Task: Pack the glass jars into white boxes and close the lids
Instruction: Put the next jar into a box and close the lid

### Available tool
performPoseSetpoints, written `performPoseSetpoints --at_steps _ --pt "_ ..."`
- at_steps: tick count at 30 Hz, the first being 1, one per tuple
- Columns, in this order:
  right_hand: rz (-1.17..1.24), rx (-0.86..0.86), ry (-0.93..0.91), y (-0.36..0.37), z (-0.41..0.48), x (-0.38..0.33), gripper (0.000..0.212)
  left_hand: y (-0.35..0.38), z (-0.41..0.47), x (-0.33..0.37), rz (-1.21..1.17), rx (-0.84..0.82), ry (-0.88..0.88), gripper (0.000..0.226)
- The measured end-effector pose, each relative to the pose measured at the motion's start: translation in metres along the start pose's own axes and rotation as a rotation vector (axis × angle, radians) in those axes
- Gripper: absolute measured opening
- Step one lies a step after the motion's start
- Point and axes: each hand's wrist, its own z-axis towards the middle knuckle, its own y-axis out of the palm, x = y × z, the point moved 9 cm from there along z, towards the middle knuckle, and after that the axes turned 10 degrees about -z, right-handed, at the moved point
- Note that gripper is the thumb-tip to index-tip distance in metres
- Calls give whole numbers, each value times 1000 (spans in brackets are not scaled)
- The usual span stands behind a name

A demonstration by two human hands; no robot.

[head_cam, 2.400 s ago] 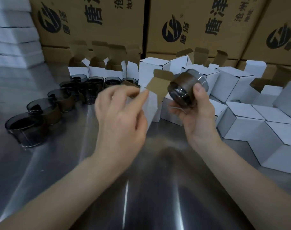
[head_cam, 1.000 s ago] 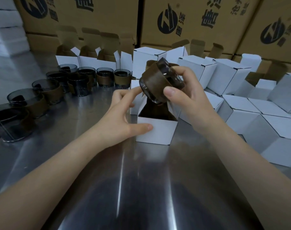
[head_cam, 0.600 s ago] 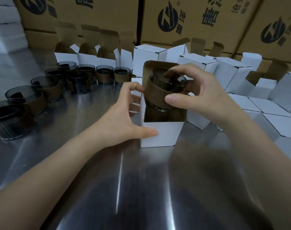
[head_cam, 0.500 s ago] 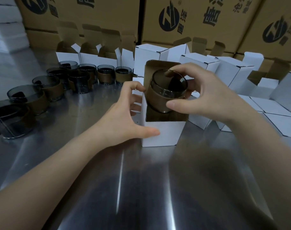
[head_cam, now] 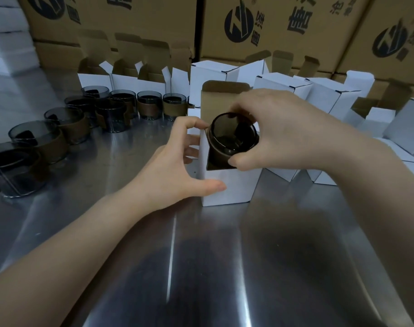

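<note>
A white box (head_cam: pixel 229 187) stands open on the steel table, its brown-lined lid flap (head_cam: pixel 221 100) upright behind. My left hand (head_cam: pixel 177 168) grips the box's left side, thumb on the front face and fingers on the side edge. My right hand (head_cam: pixel 286 131) holds a smoky glass jar (head_cam: pixel 233 140) with a brown band by its rim. The jar sits partly inside the box's mouth, slightly tilted, its own mouth facing up.
Several more banded glass jars (head_cam: pixel 107 114) line the table's left side. Open white boxes (head_cam: pixel 130 83) stand behind them. Closed white boxes (head_cam: pixel 330 95) pile up at the right. Large brown cartons (head_cam: pixel 283 27) wall off the back. White sheets (head_cam: pixel 8 31) are stacked at the far left.
My left hand set the box upright on the table and kept hold of it. My right hand turned the jar mouth-up and lowered it into the box's opening.
</note>
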Motion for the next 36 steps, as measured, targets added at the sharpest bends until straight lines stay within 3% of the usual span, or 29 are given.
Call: performPoseSetpoints --at_steps 6,12,20,23,26,28,32,34,36 --pt "-47 -92 101 6 9 3 59 2 -1 1 38 -2 13 84" --pt "-66 -333 291 34 15 13 52 3 -3 0 59 3 32 82" --pt "-264 -570 187 49 27 0 45 4 -5 2 106 -12 64 74" --pt "-173 -614 198 54 22 7 48 4 -5 -2 81 -15 44 72" --pt "127 -536 245 53 13 15 54 -2 -3 -7 11 0 6 73" --pt "304 -370 259 42 10 19 54 -6 -2 -12 -50 0 -24 71" --pt "518 -32 205 26 6 20 17 -6 -1 -18 -143 -32 -75 66" --pt "546 7 198 32 2 20 6 -4 -2 -20 -163 -42 -102 61" --pt "551 28 208 39 -1 24 8 -3 -2 -19 -192 -46 -113 51"
